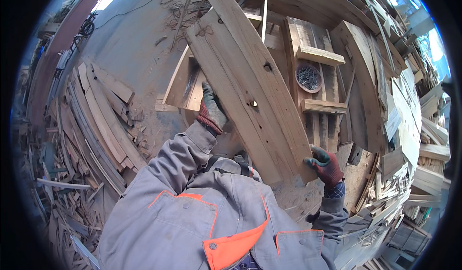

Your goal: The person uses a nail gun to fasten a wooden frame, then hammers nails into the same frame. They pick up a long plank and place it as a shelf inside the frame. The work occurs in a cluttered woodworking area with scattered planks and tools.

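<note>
A wide wooden panel of long boards (250, 84) slants before me from the upper left to the lower right. Its boards lie edge to edge, with dark knots and a hole, and their far ends are uneven. My left hand (212, 110), in a red and dark work glove, grips the panel's left edge; its fingertips are partly hidden. At the near right corner, my right hand (326, 166) is closed on the panel's edge in a similar glove. Beyond and partly under the panel sits an open wooden frame (177, 77), its middle hidden.
A round bowl of nails (308, 78) rests between two wooden blocks on a slatted wooden structure (325, 39) to the right. Long offcuts (98, 120) are heaped at left. Scrap wood (385, 193) piles up at right. A thin cable (127, 13) crosses the dusty floor.
</note>
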Available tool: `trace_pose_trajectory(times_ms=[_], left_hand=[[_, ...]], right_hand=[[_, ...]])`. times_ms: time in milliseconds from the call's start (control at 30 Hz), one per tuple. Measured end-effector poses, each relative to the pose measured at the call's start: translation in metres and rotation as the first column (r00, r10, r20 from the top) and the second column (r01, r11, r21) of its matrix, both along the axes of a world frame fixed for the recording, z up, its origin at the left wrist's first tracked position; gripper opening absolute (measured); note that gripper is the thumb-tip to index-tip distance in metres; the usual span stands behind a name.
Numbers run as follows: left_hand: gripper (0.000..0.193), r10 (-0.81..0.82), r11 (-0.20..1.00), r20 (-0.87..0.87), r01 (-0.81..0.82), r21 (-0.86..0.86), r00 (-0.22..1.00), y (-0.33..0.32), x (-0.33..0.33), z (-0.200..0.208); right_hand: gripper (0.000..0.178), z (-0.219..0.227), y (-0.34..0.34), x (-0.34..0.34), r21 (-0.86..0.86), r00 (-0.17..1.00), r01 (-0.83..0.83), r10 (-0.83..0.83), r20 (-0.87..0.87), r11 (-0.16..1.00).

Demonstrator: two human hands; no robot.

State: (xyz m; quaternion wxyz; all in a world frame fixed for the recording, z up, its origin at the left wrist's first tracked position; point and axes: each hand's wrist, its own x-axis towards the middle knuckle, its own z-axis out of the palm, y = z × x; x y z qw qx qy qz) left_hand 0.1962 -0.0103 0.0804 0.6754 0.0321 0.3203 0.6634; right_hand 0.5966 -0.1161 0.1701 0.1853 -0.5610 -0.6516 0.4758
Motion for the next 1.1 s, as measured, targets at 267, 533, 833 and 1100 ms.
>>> trace_pose_trajectory(times_ms=[267, 533, 833, 1100], left_hand=[[0.053, 0.106, 0.982, -0.551, -0.176, -0.075, 0.828, -0.04, -0.067, -0.021], [0.035, 0.225, 0.974, -0.629, -0.193, 0.121, 0.744, -0.077, -0.07, 0.014], [0.033, 0.045, 0.988, -0.445, 0.026, 0.153, 0.894, -0.075, -0.044, 0.067], [0.022, -0.061, 0.991, -0.427, 0.107, 0.085, 0.902, -0.07, -0.059, 0.026]], right_hand=[[0.042, -0.064, 0.047, -0.037, 0.025, 0.977, -0.071, 0.075, -0.201, 0.997], [0.033, -0.163, 0.064, -0.07, -0.171, 0.941, -0.217, 0.16, -0.297, 0.961], [0.053, -0.186, 0.023, -0.069, -0.313, 0.894, -0.289, 0.138, -0.426, 0.905], [0.055, -0.133, -0.012, -0.061, -0.417, 0.934, -0.173, 0.014, -0.358, 0.892]])
